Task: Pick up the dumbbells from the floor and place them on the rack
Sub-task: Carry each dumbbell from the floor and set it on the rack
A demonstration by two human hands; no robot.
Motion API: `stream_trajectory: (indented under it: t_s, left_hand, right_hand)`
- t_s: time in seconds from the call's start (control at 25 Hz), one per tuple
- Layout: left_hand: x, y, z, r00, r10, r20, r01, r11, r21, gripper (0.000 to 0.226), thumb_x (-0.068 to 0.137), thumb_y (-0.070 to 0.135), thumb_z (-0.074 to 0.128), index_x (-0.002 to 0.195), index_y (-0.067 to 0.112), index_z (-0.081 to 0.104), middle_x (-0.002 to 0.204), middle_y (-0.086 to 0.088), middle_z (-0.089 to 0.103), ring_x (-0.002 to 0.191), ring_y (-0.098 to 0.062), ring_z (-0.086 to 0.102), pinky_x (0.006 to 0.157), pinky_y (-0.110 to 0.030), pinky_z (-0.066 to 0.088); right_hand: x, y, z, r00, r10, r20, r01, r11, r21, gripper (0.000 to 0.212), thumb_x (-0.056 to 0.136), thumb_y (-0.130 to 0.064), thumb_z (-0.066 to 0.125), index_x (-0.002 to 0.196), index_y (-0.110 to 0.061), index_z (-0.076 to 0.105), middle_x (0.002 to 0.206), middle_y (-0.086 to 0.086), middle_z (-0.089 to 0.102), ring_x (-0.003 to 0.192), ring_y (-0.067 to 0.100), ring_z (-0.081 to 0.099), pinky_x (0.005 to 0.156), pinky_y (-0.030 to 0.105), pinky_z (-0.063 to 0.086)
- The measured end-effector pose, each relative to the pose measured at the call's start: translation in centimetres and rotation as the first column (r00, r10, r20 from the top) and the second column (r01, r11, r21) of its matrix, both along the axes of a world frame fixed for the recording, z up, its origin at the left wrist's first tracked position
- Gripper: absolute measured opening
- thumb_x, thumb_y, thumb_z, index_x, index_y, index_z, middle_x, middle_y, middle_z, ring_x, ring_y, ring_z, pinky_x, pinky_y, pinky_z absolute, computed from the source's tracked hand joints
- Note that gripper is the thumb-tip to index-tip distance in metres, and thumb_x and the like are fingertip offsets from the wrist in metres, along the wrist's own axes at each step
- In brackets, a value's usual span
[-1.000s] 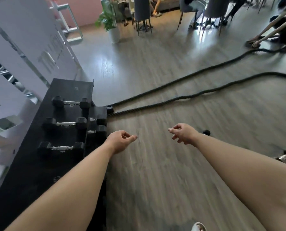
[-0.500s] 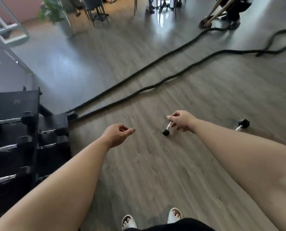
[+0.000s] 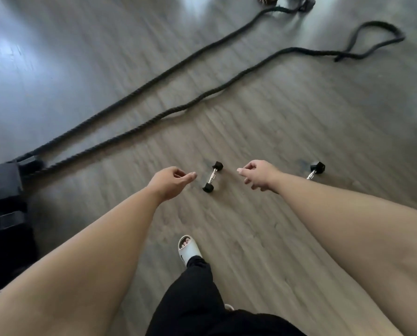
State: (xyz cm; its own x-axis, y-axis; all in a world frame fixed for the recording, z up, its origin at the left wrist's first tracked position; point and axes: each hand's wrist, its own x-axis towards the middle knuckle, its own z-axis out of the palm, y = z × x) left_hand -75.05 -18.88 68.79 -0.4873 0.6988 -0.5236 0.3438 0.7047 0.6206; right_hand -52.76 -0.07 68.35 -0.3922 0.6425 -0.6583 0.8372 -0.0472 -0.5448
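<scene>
- Rack [image 3: 3,190] sitting at far left edge, dark, only partly in frame; battle ropes [image 3: 134,98] trailing from beside it across the wood floor [image 3: 299,141].
- Left hand [image 3: 169,180] hovering above floor, fingers loosely curled, narrow gap, holding nothing.
- Small dumbbell [image 3: 212,177] lying on floor between the two hands, untouched.
- Sandalled foot [image 3: 189,249] stepping forward below it.
- Right hand [image 3: 257,173] hovering likewise, fingers half-curled, empty.
- Second dumbbell [image 3: 315,169] lying on floor just right of it, partly hidden behind the forearm.
</scene>
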Motion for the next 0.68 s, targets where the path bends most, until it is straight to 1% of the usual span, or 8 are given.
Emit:
stream_trajectory:
  t_s: [0.12, 0.2, 0.32, 0.4, 0.44, 0.52, 0.6, 0.68]
  left_hand:
    - [-3.0, 5.2, -2.0, 0.996, 0.041, 0.079, -0.04, 0.999, -0.007, 0.058, 0.082, 0.073, 0.065, 0.108, 0.021, 0.07, 0.101, 0.009, 0.068, 0.099, -0.015, 0.063, 0.08, -0.028, 0.044]
    - [-4.6, 8.0, -3.0, 0.992, 0.068, 0.109, -0.065, 0.998, -0.026, 0.06, 0.081, 0.074, 0.065, 0.108, 0.021, 0.07, 0.105, 0.007, 0.069, 0.097, -0.013, 0.063, 0.079, -0.028, 0.044]
    - [-6.3, 10.5, -3.9, 0.982, 0.132, 0.134, -0.125, 0.991, -0.056, 0.061, 0.079, 0.077, 0.063, 0.108, 0.024, 0.07, 0.105, 0.01, 0.068, 0.098, -0.012, 0.063, 0.082, -0.028, 0.044]
    - [-7.4, 12.0, -5.2, 0.974, 0.18, 0.135, -0.167, 0.981, -0.099, 0.061, 0.079, 0.078, 0.062, 0.107, 0.024, 0.07, 0.101, 0.012, 0.068, 0.099, -0.013, 0.063, 0.081, -0.028, 0.043]
    - [-7.8, 12.9, -6.0, 0.966, 0.222, 0.134, -0.206, 0.971, -0.121, 0.06, 0.079, 0.078, 0.062, 0.107, 0.025, 0.07, 0.097, 0.014, 0.067, 0.099, -0.013, 0.063, 0.08, -0.028, 0.043]
    - [-8.3, 14.4, -7.8, 0.937, 0.322, 0.136, -0.3, 0.941, -0.16, 0.057, 0.078, 0.077, 0.063, 0.104, 0.027, 0.069, 0.094, 0.018, 0.065, 0.097, -0.012, 0.063, 0.078, -0.027, 0.042]
    - [-8.5, 15.7, -10.2, 0.901, 0.417, 0.121, -0.39, 0.9, -0.196, 0.055, 0.077, 0.078, 0.064, 0.101, 0.028, 0.069, 0.095, 0.016, 0.066, 0.096, -0.013, 0.064, 0.078, -0.029, 0.044]
    - [-7.9, 17.4, -13.7, 0.838, 0.531, 0.126, -0.495, 0.837, -0.234, 0.052, 0.077, 0.076, 0.066, 0.099, 0.028, 0.068, 0.095, 0.012, 0.068, 0.094, -0.017, 0.068, 0.074, -0.032, 0.049]
  right_hand:
    - [-4.5, 4.5, -1.2, 0.999, -0.012, 0.034, 0.013, 1.0, -0.014, 0.033, 0.091, -0.054, 0.065, 0.102, -0.023, 0.065, 0.084, -0.002, 0.075, 0.066, 0.021, 0.065, 0.059, 0.028, 0.043]
    - [-7.3, 7.5, -1.8, 0.999, 0.001, 0.037, -0.001, 1.0, -0.013, 0.033, 0.09, -0.055, 0.065, 0.1, -0.023, 0.065, 0.083, -0.003, 0.075, 0.065, 0.02, 0.064, 0.057, 0.027, 0.043]
    - [-9.8, 11.3, -2.9, 0.999, 0.035, 0.04, -0.034, 0.999, -0.019, 0.035, 0.09, -0.054, 0.065, 0.1, -0.021, 0.066, 0.083, -0.003, 0.075, 0.064, 0.02, 0.062, 0.054, 0.026, 0.042]
    - [-11.4, 14.3, -4.2, 0.992, 0.102, 0.07, -0.1, 0.994, -0.036, 0.033, 0.09, -0.055, 0.066, 0.097, -0.022, 0.064, 0.089, -0.001, 0.076, 0.066, 0.02, 0.063, 0.054, 0.026, 0.041]
    - [-12.2, 16.0, -5.2, 0.984, 0.152, 0.089, -0.148, 0.988, -0.043, 0.032, 0.09, -0.055, 0.066, 0.096, -0.023, 0.064, 0.094, 0.002, 0.076, 0.07, 0.02, 0.064, 0.056, 0.027, 0.041]
    - [-13.6, 19.4, -7.6, 0.96, 0.251, 0.123, -0.246, 0.968, -0.052, 0.034, 0.091, -0.054, 0.064, 0.102, -0.021, 0.065, 0.107, 0.005, 0.075, 0.082, 0.022, 0.064, 0.066, 0.03, 0.044]
    - [-15.0, 22.5, -10.5, 0.918, 0.364, 0.159, -0.359, 0.931, -0.061, 0.036, 0.093, -0.052, 0.062, 0.107, -0.019, 0.064, 0.116, 0.006, 0.073, 0.095, 0.024, 0.065, 0.077, 0.032, 0.047]
    - [-16.3, 25.5, -14.4, 0.86, 0.465, 0.209, -0.457, 0.885, -0.088, 0.039, 0.094, -0.052, 0.061, 0.114, -0.018, 0.065, 0.124, 0.006, 0.071, 0.11, 0.026, 0.064, 0.084, 0.032, 0.046]
